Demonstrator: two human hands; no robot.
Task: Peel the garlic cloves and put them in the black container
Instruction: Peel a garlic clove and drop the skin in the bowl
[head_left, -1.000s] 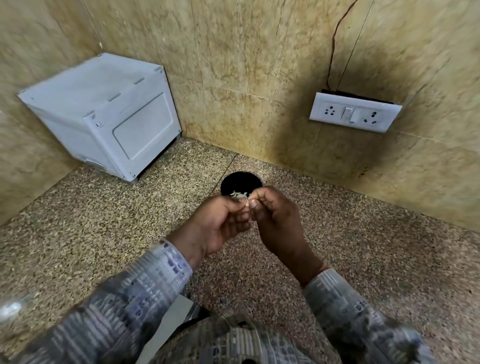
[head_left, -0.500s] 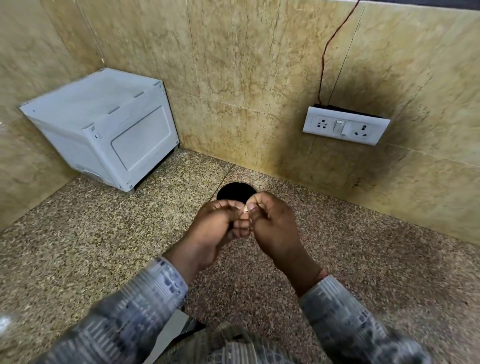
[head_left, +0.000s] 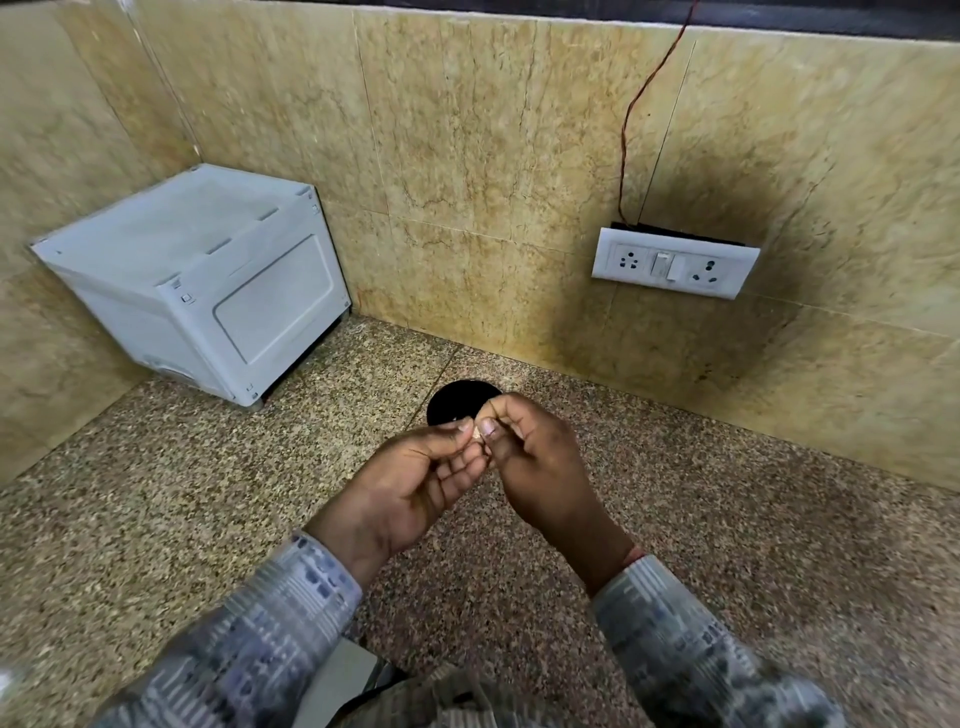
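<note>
A small pale garlic clove (head_left: 477, 434) is pinched between the fingertips of both hands, just above the counter. My left hand (head_left: 415, 486) holds it from the left with thumb and forefinger. My right hand (head_left: 535, 457) grips it from the right, thumbnail against the clove. The round black container (head_left: 457, 402) sits on the speckled counter right behind the hands; its near part is hidden by my fingers, and its inside looks dark.
A white box-shaped appliance (head_left: 208, 280) stands in the back left corner. A white switch and socket plate (head_left: 675, 262) with a red wire hangs on the tiled wall at the right. The speckled stone counter (head_left: 753, 519) stretches to both sides.
The view has tilted so the hands and container sit lower in it. Both hands keep pinching the clove; the pale bits seen in the container a second ago are hidden.
</note>
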